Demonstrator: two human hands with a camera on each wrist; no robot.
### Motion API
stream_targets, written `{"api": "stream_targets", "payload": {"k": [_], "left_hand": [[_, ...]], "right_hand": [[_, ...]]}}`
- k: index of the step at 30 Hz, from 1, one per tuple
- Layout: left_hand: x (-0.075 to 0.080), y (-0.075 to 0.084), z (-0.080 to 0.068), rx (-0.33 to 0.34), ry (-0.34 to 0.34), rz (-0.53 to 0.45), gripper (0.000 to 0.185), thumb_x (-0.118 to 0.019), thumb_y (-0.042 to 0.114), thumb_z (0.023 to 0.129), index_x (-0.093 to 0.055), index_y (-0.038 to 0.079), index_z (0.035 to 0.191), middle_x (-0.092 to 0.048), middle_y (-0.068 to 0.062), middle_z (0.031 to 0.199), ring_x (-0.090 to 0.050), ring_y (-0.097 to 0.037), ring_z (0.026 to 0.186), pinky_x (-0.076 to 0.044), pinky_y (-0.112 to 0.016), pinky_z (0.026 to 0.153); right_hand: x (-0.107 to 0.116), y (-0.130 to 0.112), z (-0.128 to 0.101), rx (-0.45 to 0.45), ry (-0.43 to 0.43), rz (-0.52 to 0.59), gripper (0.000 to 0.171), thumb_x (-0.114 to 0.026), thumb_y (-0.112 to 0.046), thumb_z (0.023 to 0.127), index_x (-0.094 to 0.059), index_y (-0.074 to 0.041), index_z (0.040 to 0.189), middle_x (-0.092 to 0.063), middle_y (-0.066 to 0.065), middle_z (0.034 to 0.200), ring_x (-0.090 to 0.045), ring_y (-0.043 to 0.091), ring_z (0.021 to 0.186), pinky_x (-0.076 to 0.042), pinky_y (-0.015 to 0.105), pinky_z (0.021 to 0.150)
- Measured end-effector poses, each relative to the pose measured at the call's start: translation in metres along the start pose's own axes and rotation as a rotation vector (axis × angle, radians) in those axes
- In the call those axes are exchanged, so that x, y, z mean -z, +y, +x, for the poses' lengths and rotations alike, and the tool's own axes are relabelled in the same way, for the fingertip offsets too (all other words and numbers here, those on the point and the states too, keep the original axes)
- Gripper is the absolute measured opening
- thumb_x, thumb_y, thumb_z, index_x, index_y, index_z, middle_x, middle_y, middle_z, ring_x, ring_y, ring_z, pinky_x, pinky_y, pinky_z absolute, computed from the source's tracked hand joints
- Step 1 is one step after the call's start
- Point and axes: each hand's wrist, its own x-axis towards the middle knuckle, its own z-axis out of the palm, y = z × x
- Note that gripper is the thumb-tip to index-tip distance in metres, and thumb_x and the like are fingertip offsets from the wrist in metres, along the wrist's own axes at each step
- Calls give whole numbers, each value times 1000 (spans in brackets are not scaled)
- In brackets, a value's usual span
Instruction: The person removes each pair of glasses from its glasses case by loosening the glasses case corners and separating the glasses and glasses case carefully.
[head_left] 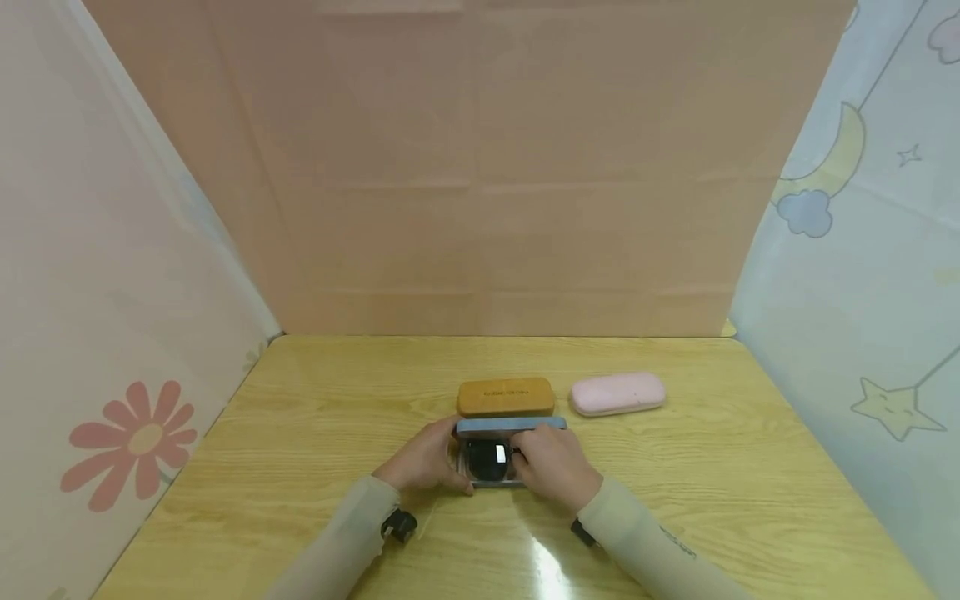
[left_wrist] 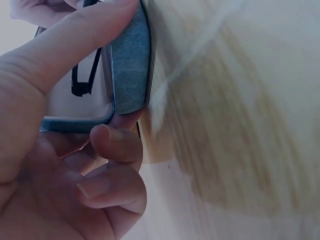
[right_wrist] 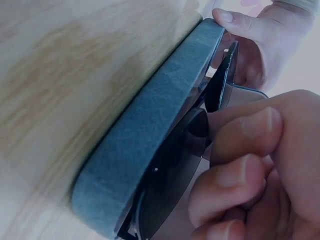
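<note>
A blue glasses case (head_left: 510,425) lies open on the table, its lid raised at the back. Dark sunglasses (head_left: 486,460) are in it, tilted against the front wall in the right wrist view. My left hand (head_left: 423,458) grips the left end of the case, thumb along the front edge and fingers around the far side. Curled fingers of my right hand (head_left: 557,468) pinch the sunglasses near the middle, index fingertip behind a lens (right_wrist: 170,190). A black folded temple arm (left_wrist: 82,89) shows over the pale lining in the left wrist view.
Right behind the blue case lies a closed orange-brown glasses case (head_left: 506,397). A closed pink glasses case (head_left: 618,393) is to its right. The wooden table (head_left: 337,375) meets a tan backdrop (head_left: 480,208) at the back and patterned sheets at both sides.
</note>
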Motion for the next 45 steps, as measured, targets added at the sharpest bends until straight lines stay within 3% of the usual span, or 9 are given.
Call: {"api": "stream_targets", "payload": {"k": [7, 12, 21, 26, 31, 37, 45], "left_hand": [[2, 1, -2, 7, 2, -17, 91, -97, 17, 61, -51, 23, 140, -62, 5, 129, -56, -21, 119, -43, -48, 104], [3, 0, -3, 0, -5, -1, 95, -97, 20, 63, -48, 20, 144, -61, 3, 131, -57, -22, 118, -44, -47, 102], [6, -3, -4, 10, -6, 20, 93, -97, 23, 63, -50, 18, 143, -60, 3, 131, -56, -21, 118, -45, -46, 102], [10, -5, -8, 58, 2, 22, 90, -97, 27, 63, -51, 14, 140, -60, 0, 130, -56, -23, 118, -44, -48, 102], [16, -8, -12, 92, 9, 29, 91, -97, 29, 63, -51, 9, 139, -61, -5, 129, -57, -26, 118, -46, -49, 101], [21, -13, -17, 96, -3, 47, 84, -95, 31, 66, -53, 8, 135, -62, -7, 125, -58, -28, 117, -48, -50, 97], [23, -15, -22, 97, 4, -5, 80, -95, 28, 66, -55, 11, 133, -62, -5, 125, -56, -28, 119, -45, -54, 100]], "right_hand": [[12, 3, -6, -7, -47, 56, 19, -67, -15, 89, -64, -22, 72, -43, -15, 56, -35, 1, 48, -31, 22, 43], [20, 6, -7, 28, -27, 66, 8, -70, -14, 85, -72, -19, 80, -48, -14, 60, -37, 1, 51, -31, 21, 43], [36, 5, -13, 71, 1, 33, 14, -72, -14, 83, -66, -20, 73, -40, -13, 57, -33, 2, 50, -26, 21, 42], [44, 8, -20, 58, -12, -6, 17, -72, -14, 83, -63, -21, 72, -40, -13, 55, -33, 3, 49, -26, 22, 42], [49, 14, -29, 41, -31, -1, 8, -71, -12, 83, -73, -19, 85, -40, -13, 55, -31, 2, 49, -23, 22, 41], [54, 26, -38, 13, -22, -16, 13, -72, -12, 80, -66, -20, 72, -47, -14, 58, -37, 2, 52, -30, 23, 44], [57, 59, -52, -104, -82, -63, 13, -74, -13, 82, -67, -19, 74, -53, -10, 62, -42, 5, 55, -34, 26, 45]]}}
